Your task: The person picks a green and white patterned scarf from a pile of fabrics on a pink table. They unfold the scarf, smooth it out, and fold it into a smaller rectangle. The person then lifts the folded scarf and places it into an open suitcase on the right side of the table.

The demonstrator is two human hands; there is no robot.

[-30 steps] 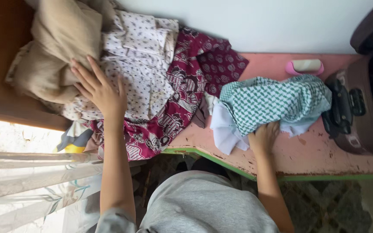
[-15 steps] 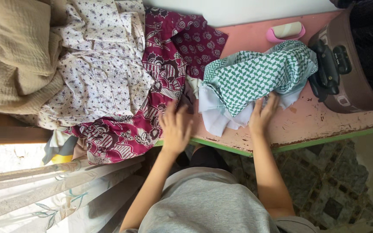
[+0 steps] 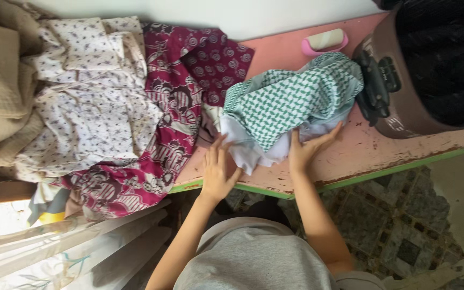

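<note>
A green-and-white patterned cloth point(image 3: 291, 99) lies bunched on a pink table point(image 3: 361, 153), with pale white fabric point(image 3: 248, 153) under it. My left hand point(image 3: 217, 171) rests flat on the table at the white fabric's near left edge, fingers apart. My right hand point(image 3: 304, 147) presses against the bundle's near side, fingers spread under the cloth's edge. Neither hand has closed around anything.
A heap of clothes fills the left: a maroon patterned garment point(image 3: 178, 107), a white floral one point(image 3: 92, 107) and a beige one point(image 3: 1, 91). A brown suitcase point(image 3: 404, 91) stands at the right. A pink holder point(image 3: 323, 42) sits by the wall. Sheer curtain point(image 3: 71, 241) hangs below.
My left hand left the clothes heap and came right to the white fabric's edge. My right hand shifted along the bundle's near side. The view swung leftward over the table.
</note>
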